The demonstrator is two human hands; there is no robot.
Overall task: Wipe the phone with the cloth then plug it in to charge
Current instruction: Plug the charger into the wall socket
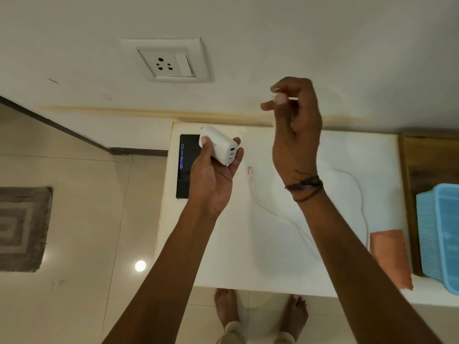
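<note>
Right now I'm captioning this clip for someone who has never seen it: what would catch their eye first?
The two raised hands: the left hand cradles a white charger above the white table, and the right hand pinches one end of the white cable higher up. Next, the black phone glowing with digits at the table's left edge, and the wall socket above it.

Both forearms are bare, with no sleeves showing anywhere along them. The right hand [295,135] has a dark thread band [304,187] wound around its wrist in several thin strands, some loose ends sticking out. The left hand [213,180] wears nothing on its wrist or fingers. At the near edge, two bare feet [227,306] stand below light khaki trouser legs [233,331].
</note>
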